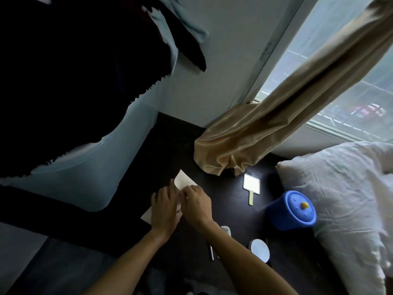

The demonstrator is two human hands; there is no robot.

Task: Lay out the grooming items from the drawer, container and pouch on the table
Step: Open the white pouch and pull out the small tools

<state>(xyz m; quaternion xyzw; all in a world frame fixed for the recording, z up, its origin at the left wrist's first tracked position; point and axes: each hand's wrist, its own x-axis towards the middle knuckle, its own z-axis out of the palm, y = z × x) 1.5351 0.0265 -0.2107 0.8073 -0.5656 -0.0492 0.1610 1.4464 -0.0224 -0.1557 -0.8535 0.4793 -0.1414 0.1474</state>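
Two hands (180, 206) on pouch (182, 183) | mirror (251, 185), blue container (291, 209) beside

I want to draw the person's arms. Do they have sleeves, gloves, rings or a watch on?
No sleeves show: both forearms are bare from the bottom of the picture up to the wrists. The left hand and the right hand wear no gloves. No watch or bracelet shows on either wrist, and no ring shows on the fingers, though the picture is dim there.
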